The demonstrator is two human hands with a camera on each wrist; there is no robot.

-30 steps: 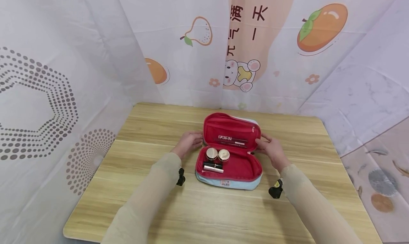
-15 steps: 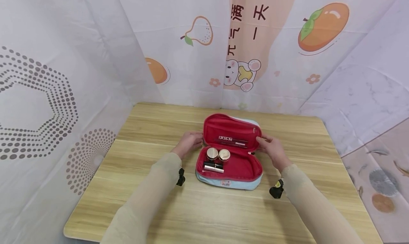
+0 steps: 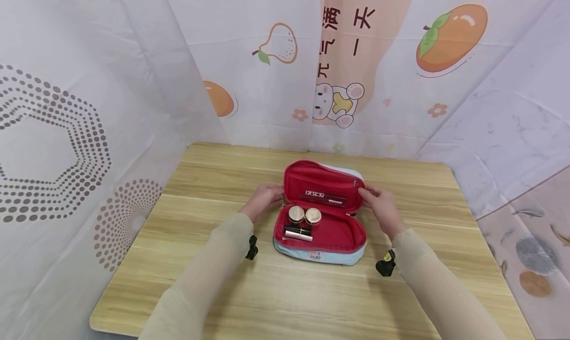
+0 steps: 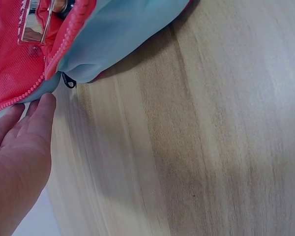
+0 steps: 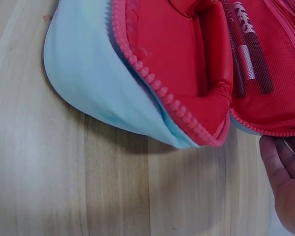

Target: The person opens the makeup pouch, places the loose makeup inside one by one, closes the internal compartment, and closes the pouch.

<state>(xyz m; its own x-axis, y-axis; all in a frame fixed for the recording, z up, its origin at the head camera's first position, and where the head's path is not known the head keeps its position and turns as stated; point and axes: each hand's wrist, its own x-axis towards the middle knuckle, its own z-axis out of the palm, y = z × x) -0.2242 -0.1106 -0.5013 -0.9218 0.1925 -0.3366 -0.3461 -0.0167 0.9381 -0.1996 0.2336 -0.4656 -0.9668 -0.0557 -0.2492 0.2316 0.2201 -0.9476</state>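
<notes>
A light-blue pencil-case-style pouch (image 3: 320, 257) with red lining lies unzipped, its lid (image 3: 325, 179) tilted back. Inside sit two round gold-topped jars (image 3: 313, 216), a black tube (image 3: 296, 229) and a silver-white tube (image 3: 298, 236). Slim pens or brushes (image 5: 248, 49) show behind the lid's mesh pocket. My left hand (image 3: 263, 200) touches the lid's left side with extended fingers, their tips at its outer edge in the left wrist view. My right hand (image 3: 380, 206) holds the lid's right edge, thumb over the rim, fingers behind it; the right wrist view leaves the thumb out.
The pouch stands on a wood-grain table (image 3: 213, 179). Behind the table hangs a white curtain (image 3: 249, 107) with printed fruit, and more printed sheeting covers both sides. A black zipper pull (image 4: 69, 81) hangs by the pouch's hinge end.
The lid has leaned slightly farther back, its top edge a little lower in the head view. Both hands have stayed at its sides, and the items inside have not moved.
</notes>
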